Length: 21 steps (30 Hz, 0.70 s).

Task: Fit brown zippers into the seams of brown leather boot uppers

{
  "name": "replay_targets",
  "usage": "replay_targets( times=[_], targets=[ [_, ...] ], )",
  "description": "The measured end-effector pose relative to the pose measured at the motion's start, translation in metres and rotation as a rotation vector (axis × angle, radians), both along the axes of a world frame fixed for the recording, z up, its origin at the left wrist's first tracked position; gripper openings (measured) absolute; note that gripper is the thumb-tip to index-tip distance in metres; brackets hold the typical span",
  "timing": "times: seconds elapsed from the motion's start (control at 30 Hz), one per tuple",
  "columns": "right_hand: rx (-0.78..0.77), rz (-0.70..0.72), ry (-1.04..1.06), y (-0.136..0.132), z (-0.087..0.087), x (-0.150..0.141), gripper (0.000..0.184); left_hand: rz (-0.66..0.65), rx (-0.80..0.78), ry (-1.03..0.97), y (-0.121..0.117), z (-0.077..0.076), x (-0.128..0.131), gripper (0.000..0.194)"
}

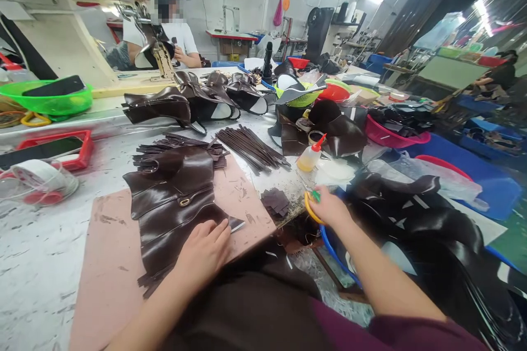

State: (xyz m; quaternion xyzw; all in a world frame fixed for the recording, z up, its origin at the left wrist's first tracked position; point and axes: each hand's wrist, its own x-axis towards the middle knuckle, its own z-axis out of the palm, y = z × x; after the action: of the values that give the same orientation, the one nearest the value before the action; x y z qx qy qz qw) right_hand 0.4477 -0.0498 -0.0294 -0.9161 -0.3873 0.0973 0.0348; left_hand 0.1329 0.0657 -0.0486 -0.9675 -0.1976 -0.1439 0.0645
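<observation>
Here, the left hand (208, 238) lies open and palm down on the low right part of the brown leather (164, 216). Its fingers are a little bent and press on top of the leather. The leather sits on a pink board (109, 263), and a small gold ring (184, 202) shines near its middle. The right hand (331, 208) is closed around the scissors (309, 207), by their yellow handle. They are up near the table edge, apart from the leather, with a bit of green by the thumb.

Between the two hands is a pile of small brown squares (275, 203). Behind the squares stands a glue bottle (308, 158) with a red tip. Long brown strips (249, 145) lie in a bunch just past the board. More dark strips poke out behind the leather.

Brown boots (158, 105) lie in a row at the back of the table. On the left, a phone (45, 152) rests on a red tray (85, 153). Across the table, a person in a white shirt (187, 38) sits by a sewing machine.
</observation>
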Motion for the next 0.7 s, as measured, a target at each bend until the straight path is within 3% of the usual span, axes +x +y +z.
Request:
replay_targets(
  times=[0.1, 0.2, 0.23, 0.33, 0.4, 0.47, 0.57, 0.7],
  targets=[
    [-0.003, 0.052, -0.072, 0.026, 0.005, 0.01, 0.037, -0.034, -0.04, -0.036, 0.002, -0.001, 0.005, 0.028],
    [0.099, 0.252, -0.105, 0.042, 0.006, -0.019, 0.027, 0.001, -0.176, -0.052, 0.003, 0.0, 0.005, 0.031],
    [0.181, 0.407, -0.084, 0.046, 0.005, -0.035, 0.025, 0.027, -0.229, -0.054, 0.003, 0.002, 0.005, 0.031],
    [0.459, 1.042, 0.053, 0.057, -0.008, -0.089, 0.019, 0.068, -0.323, -0.049, 0.002, 0.008, 0.005, 0.029],
    [0.552, 1.292, 0.141, 0.064, -0.018, -0.116, 0.017, 0.073, -0.322, -0.053, 0.001, 0.011, 0.006, 0.024],
    [0.591, 1.299, 0.239, 0.07, -0.027, -0.129, 0.016, 0.072, -0.295, -0.066, 0.001, 0.011, 0.007, 0.017],
    [0.633, 1.175, 0.38, 0.076, -0.031, -0.132, 0.015, 0.06, -0.247, -0.1, 0.002, 0.004, 0.009, 0.011],
    [0.621, 1.094, 0.499, 0.074, -0.027, -0.13, 0.012, 0.044, -0.18, -0.187, 0.001, -0.008, 0.011, 0.019]
  ],
)
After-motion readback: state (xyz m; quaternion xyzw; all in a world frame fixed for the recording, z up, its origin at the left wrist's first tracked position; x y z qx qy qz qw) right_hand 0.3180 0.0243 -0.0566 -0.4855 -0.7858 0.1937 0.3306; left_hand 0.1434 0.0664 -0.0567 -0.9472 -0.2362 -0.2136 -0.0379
